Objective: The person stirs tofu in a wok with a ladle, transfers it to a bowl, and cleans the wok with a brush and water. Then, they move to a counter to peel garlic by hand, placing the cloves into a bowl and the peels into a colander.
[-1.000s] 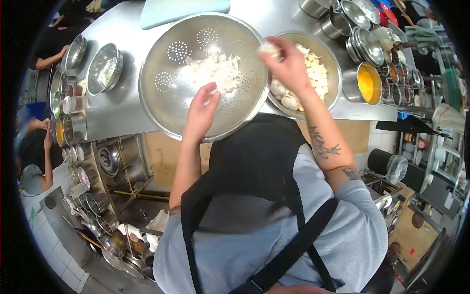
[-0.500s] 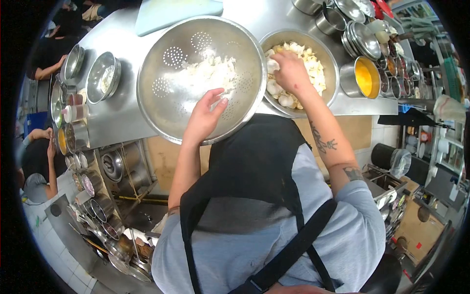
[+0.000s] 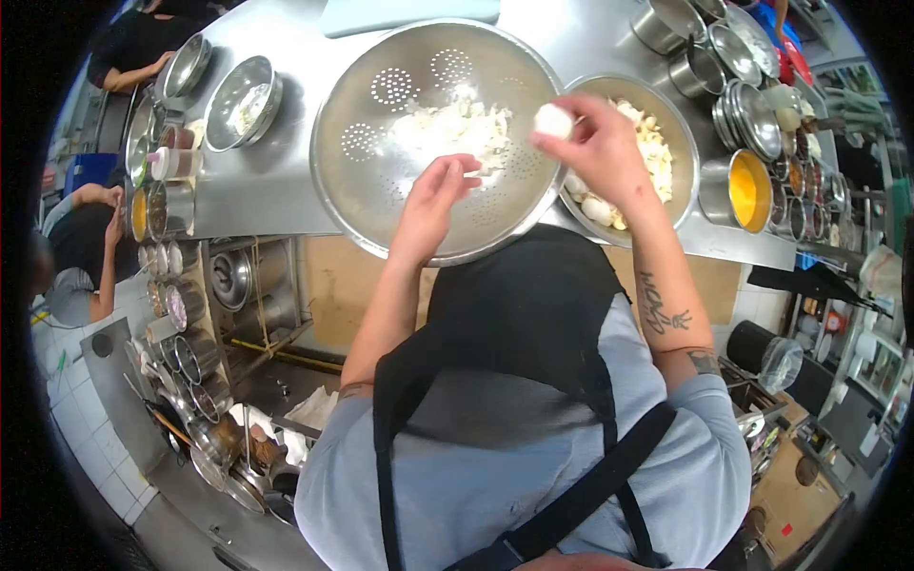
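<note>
Between the thumb and fingers of my right hand (image 3: 600, 143) is a white garlic bulb (image 3: 553, 122), held above the right rim of a large metal colander (image 3: 357, 181). Pale peeled pieces (image 3: 457, 128) lie on the colander's bottom. My left hand (image 3: 436, 205) hovers over the colander's near side, its fingers loosely bent and apart from the thumb, with nothing seen in it. Partly under my right hand stands a steel bowl (image 3: 687, 162) of garlic bulbs and cloves (image 3: 655, 152).
A pale blue board (image 3: 409, 13) lies beyond the colander. Metal bowls (image 3: 243, 105) stand at the left, a pot of yellow liquid (image 3: 749, 190) and stacked pans (image 3: 752, 114) at the right. Two people (image 3: 86, 219) are at the far left.
My right hand has come up out of the bowl with a garlic bulb and moved towards the colander. The view has shifted, so the table things appear further right.
</note>
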### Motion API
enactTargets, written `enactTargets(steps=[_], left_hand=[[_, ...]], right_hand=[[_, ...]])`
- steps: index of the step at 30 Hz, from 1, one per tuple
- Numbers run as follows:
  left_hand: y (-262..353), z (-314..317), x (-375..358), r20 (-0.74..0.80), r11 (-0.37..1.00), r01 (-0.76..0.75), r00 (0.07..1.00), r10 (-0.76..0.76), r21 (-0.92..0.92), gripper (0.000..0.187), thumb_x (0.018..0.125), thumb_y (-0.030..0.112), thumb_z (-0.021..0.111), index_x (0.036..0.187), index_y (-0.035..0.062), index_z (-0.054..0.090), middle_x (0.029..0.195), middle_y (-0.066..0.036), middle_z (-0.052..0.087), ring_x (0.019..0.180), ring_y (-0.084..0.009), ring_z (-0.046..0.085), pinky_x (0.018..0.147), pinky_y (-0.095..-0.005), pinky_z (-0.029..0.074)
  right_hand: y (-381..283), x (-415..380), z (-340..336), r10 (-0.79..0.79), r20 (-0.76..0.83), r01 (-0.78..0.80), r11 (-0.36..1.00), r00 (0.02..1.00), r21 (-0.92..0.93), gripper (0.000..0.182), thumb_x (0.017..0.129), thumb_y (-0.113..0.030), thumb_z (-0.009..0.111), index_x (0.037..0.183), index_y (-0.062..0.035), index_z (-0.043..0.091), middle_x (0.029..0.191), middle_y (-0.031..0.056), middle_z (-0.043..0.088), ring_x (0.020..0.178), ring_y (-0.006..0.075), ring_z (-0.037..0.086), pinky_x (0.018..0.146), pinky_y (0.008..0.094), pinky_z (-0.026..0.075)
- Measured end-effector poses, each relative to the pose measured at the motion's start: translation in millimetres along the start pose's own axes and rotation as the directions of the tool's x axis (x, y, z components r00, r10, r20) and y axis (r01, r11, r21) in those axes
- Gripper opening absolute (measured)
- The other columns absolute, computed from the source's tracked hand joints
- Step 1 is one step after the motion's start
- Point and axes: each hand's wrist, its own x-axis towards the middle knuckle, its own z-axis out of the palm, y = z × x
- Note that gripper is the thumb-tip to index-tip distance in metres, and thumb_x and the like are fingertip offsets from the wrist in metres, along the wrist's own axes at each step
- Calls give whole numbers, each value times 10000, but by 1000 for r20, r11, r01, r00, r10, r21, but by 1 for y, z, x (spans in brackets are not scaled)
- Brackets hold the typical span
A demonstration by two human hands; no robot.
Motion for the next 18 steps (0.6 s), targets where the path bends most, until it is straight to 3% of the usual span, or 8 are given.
enactTargets(steps=[1, 3, 4, 7, 9, 14, 17, 18], left_hand=[[1, 4, 2, 4, 992, 9, 1000, -8, -129, 454, 1058, 380, 404, 1294, 14, 532, 1189, -101, 620, 1077, -201, 603, 918, -339, 482], [2, 10, 5, 19, 923, 25, 1000, -19, -384, 498, 1065, 421, 350, 1297, 14, 520, 1108, -86, 626, 968, -191, 627, 830, -345, 519], [-2, 4, 6, 70, 939, 35, 998, -12, -342, 500, 1069, 434, 320, 1268, 20, 519, 972, -58, 586, 786, -143, 578, 651, -298, 504], [1, 5, 8, 1, 974, 111, 994, -112, -195, 520, 1064, 477, 292, 1205, 42, 540, 902, -38, 538, 701, -109, 505, 564, -257, 440], [0, 5, 5, -84, 979, 140, 985, -153, -149, 533, 1057, 504, 285, 1168, 56, 552, 934, -40, 556, 743, -105, 511, 560, -251, 433], [20, 21, -7, -198, 984, 175, 963, -180, -44, 518, 1066, 482, 278, 1105, 51, 563, 983, -51, 585, 860, -118, 528, 669, -283, 472], [-17, 9, 6, -130, 922, -157, 968, 215, 355, 483, 1078, 432, 285, 1089, 33, 558, 1000, -66, 587, 920, -142, 529, 819, -305, 466], [-21, 9, 7, -143, 921, -164, 964, 226, 352, 474, 1080, 422, 289, 1089, 29, 555, 1006, -74, 587, 923, -145, 526, 840, -304, 456]], right_hand=[[4, -2, 21, -146, -16, 146, 989, 989, -13, 491, 703, -268, 850, 1095, -22, 688, 919, 142, 630, 721, 208, 620, 685, 328, 530], [-3, -6, 50, -250, 175, 239, 968, 952, 79, 447, 725, -257, 833, 1094, -45, 696, 896, 123, 620, 728, 216, 621, 695, 334, 523], [-3, -8, 62, -246, 219, 227, 968, 944, 112, 429, 736, -248, 824, 1094, -48, 698, 881, 119, 616, 726, 220, 619, 694, 340, 519], [7, -10, 88, -260, 320, 216, 962, 911, 167, 380, 775, -198, 790, 1112, -51, 695, 829, 101, 598, 701, 207, 597, 672, 338, 501], [18, -9, 92, -294, 338, 255, 954, 894, 155, 363, 807, -134, 762, 1150, -44, 686, 788, 81, 579, 660, 165, 560, 629, 309, 483], [11, -13, 88, -291, 342, 253, 956, 894, 152, 337, 779, -149, 694, 1098, -43, 691, 747, 112, 551, 707, 259, 593, 709, 388, 487], [8, -19, 95, -276, 306, 254, 961, 911, 109, 357, 775, -104, 630, 1121, -22, 654, 828, 146, 562, 756, 304, 596, 732, 407, 492], [8, -20, 97, -267, 290, 251, 964, 919, 92, 368, 774, -89, 607, 1133, -14, 639, 864, 160, 567, 780, 323, 598, 740, 416, 494]])
